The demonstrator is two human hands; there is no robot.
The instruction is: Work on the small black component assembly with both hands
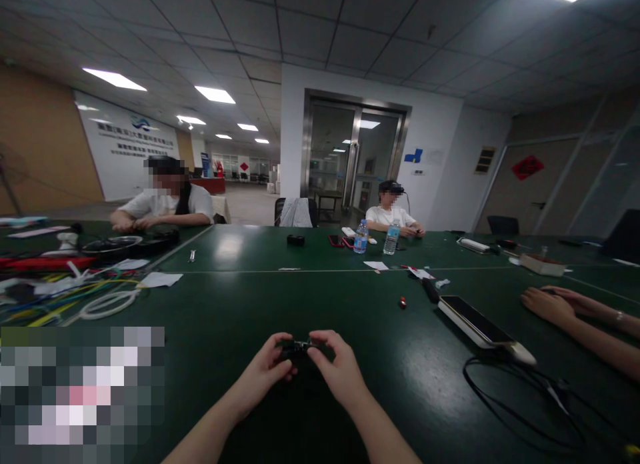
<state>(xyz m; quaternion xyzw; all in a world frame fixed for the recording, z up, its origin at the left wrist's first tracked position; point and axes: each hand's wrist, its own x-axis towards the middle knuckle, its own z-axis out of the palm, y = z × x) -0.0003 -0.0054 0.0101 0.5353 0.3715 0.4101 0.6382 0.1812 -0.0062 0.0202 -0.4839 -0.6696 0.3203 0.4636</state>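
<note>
Above the near middle of the dark green table [220, 317], a small black object with a shiny metallic part [299, 347] is held between both hands. My left hand [267, 369] grips its left end between thumb and fingers. On the other side, the thumb and fingers of my right hand [337, 364] pinch its right end. The fingertips hide part of the object, and its exact kind is too small to tell.
A white device with a dark screen [475, 321], a black cable [520, 411] and another person's hands [555, 304] are at right. Bottles [361, 237] stand farther back. Wires [107, 304] spread at left. Two people sit across the table.
</note>
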